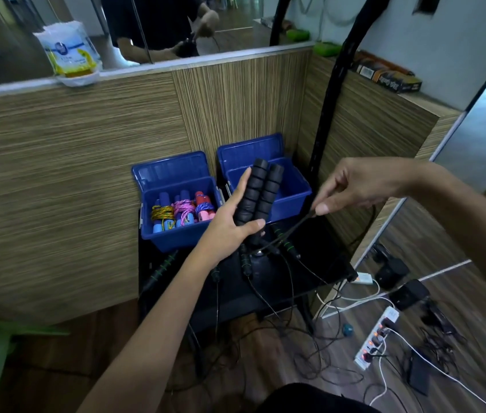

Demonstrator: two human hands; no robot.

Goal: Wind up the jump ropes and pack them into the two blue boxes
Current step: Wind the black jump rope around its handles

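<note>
left hand (229, 225) grips two black handles (258, 192); right hand (352, 186) pinches the cord (292, 228); no legible writing.

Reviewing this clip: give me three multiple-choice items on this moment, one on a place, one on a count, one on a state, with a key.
1. Where do the wound coloured ropes lie?
A. in the left blue box
B. in the right blue box
C. on the floor

2. How many black foam handles does the left hand hold?
A. one
B. two
C. four

3. What is the right hand doing?
A. resting flat
B. pinching the black cord
C. closing a lid

Key: 1 A, the bundles fill the left box; 2 B, two handles side by side; 3 B, thumb and fingers nip the cord.
</note>
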